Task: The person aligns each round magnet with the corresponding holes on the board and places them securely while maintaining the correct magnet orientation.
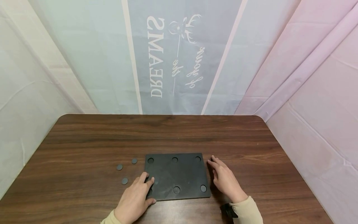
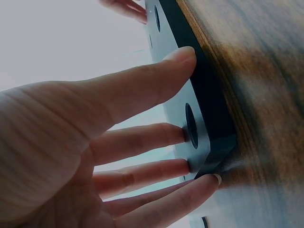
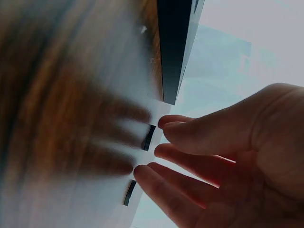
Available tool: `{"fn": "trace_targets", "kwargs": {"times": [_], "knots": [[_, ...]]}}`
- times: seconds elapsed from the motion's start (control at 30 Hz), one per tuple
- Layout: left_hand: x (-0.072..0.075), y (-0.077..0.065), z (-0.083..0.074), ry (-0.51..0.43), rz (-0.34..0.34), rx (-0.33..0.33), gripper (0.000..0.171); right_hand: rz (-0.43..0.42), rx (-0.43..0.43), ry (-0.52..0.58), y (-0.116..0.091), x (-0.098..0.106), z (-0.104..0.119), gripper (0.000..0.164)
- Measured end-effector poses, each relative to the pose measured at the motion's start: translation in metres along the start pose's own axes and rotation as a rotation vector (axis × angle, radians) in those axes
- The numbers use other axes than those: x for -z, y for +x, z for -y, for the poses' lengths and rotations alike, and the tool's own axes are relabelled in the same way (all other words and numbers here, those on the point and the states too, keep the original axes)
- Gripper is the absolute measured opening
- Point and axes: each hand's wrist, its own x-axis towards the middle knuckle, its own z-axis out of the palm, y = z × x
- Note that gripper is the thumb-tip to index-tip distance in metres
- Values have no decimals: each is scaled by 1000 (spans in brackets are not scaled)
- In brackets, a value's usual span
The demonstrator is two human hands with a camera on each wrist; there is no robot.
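A flat black board (image 1: 181, 174) with round recesses lies on the table. In its near right recess sits a dark disc (image 1: 203, 188). My left hand (image 1: 133, 199) rests over the near left corner, its fingers fairly straight; the thumb (image 2: 183, 59) touches the near edge and other fingertips touch the top and left side. Just right of the board, my right hand (image 1: 226, 179) hovers low with relaxed fingers. In the right wrist view, one dark disc (image 3: 148, 137) lies right by its fingertips and another disc (image 3: 129, 192) a little farther; the hand hides both from the head view.
Left of the board lie three loose dark discs: one disc (image 1: 134, 161) near its far corner, another disc (image 1: 119, 167) farther out, and a third disc (image 1: 124, 181) near the left hand. Cloth curtains (image 1: 112, 56) surround the wooden table (image 1: 179, 133).
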Motion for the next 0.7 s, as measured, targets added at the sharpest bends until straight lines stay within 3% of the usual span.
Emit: {"fn": "trace_targets", "kwargs": {"times": [0.23,0.7], "knots": [[3,1,1,6,4,-1,62,57,-13,-4,0,3,1,40],[7,3,3,1,14,-2,63,14,-2,-55,8,5,5,30]]}}
